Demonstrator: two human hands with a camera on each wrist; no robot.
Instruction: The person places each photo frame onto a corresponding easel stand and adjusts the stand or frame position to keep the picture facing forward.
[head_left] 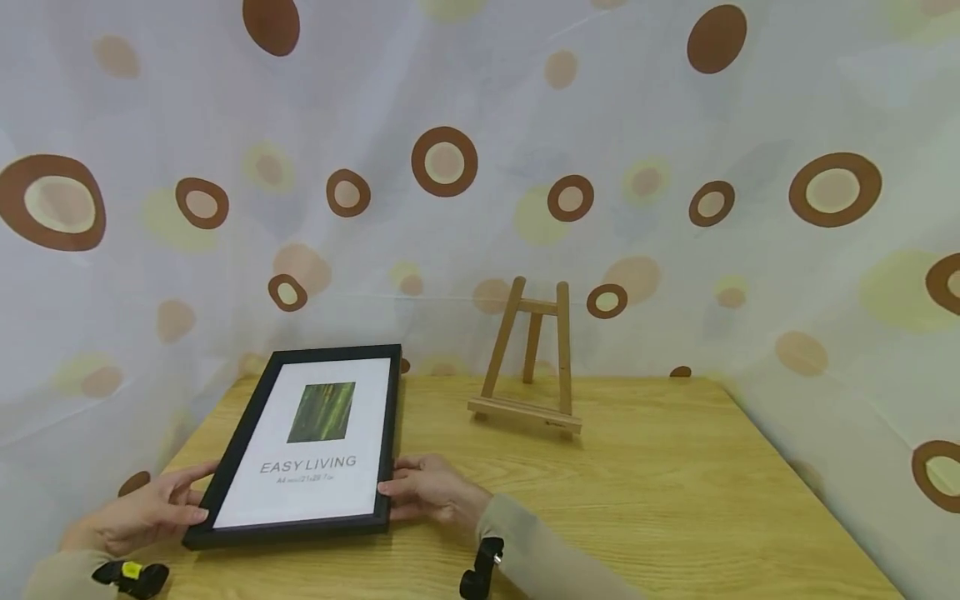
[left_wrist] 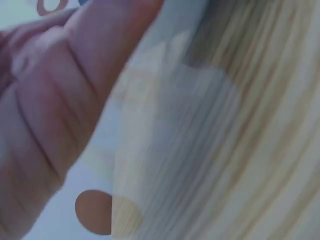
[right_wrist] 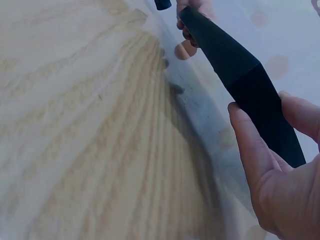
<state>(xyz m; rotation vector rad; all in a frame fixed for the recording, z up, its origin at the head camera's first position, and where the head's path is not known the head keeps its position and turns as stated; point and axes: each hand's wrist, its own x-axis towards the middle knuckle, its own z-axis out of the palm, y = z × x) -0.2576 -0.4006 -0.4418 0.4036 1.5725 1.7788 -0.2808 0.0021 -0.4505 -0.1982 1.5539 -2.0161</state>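
A black picture frame [head_left: 384,467] with a white mat and a small green print is held at the left of the table, tilted with its face toward me. My left hand [head_left: 153,510] grips its lower left side, thumb on the front edge. On the opposite side my right hand [head_left: 435,492] pinches the border, thumb in front and fingers behind. In the right wrist view that hand [right_wrist: 285,165] holds the black side edge [right_wrist: 265,107], and the frame appears raised off the wood. The left wrist view shows part of the left hand [left_wrist: 65,85]; the frame is barely visible there.
A small wooden easel [head_left: 564,350] stands toward the back of the wooden table [head_left: 660,483], right of the picture frame. Behind and beside the table hangs a white curtain [head_left: 495,100] with brown and beige circles. Each wrist carries a black strap [head_left: 483,567].
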